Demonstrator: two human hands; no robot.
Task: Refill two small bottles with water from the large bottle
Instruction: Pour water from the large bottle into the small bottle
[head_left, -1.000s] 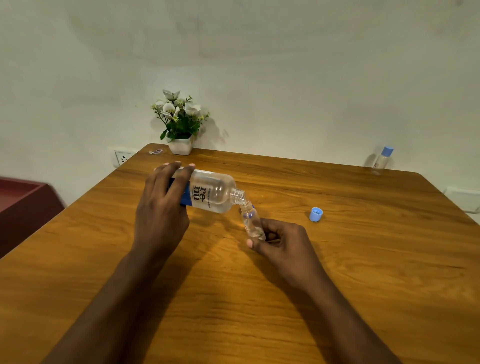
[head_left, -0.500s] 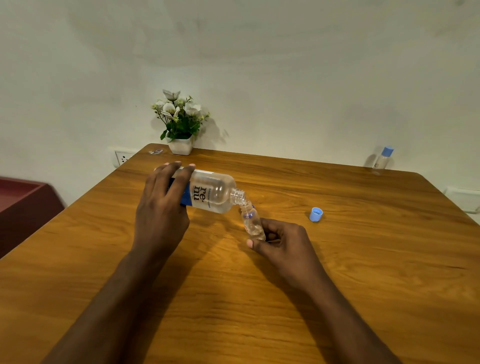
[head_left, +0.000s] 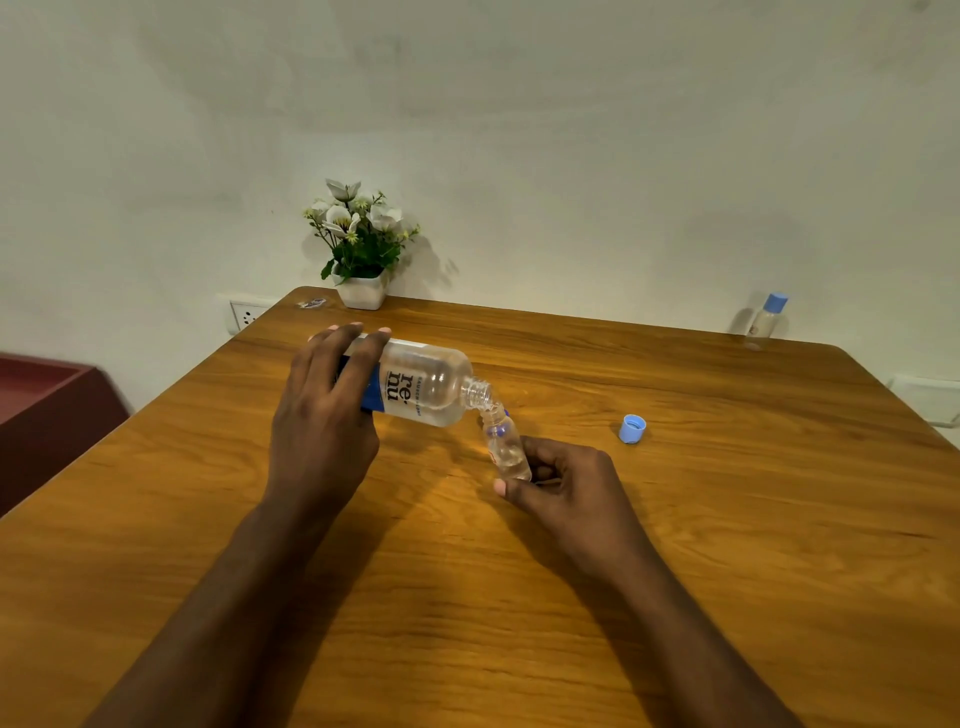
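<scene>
Hides the base of the large bottle under the left hand and the foot of the small bottle behind the right hand; any stream hard to make out. Grips the large bottle, tipped near-level over the counter, in wrapped left fingers, mouth at 4 o'clock meeting the small bottle, pinched tilted in curled right fingers.

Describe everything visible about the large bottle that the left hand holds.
The large bottle is clear plastic with a white and blue label printed in dark letters. Its cap is off, baring a threaded neck. It is tipped almost horizontal above the table, with the neck pointing right and slightly down at the mouth of the small bottle; whether they touch is unclear. Clear liquid shows inside. The left hand grips its base end, fingers curled over the top.
</scene>
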